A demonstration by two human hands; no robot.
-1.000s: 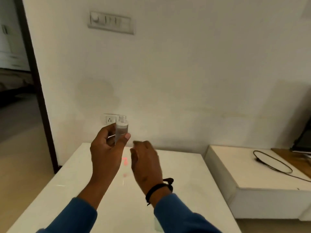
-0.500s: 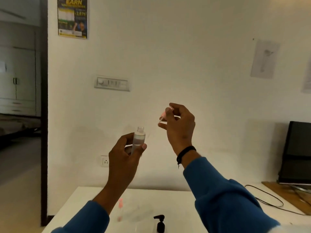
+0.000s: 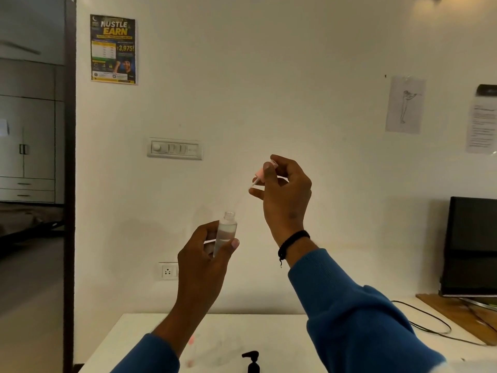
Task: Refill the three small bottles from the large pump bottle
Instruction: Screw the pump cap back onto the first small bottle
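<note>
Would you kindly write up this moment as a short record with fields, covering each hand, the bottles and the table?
left hand: left hand grips a small clear bottle, upright, neck open
right hand: right hand pinches a pink spray cap, its thin tube slanting down towards the open neck
cap: off the bottle, held above and to its right
pump bottle: black pump head shows at the bottom edge
table: white table; a blurred pink-capped bottle stands on it

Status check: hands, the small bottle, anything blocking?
Left hand grips small clear bottle, neck open, upright. Right hand pinches pink spray cap, tube angled toward neck. Black pump below; nothing blocking.
</note>
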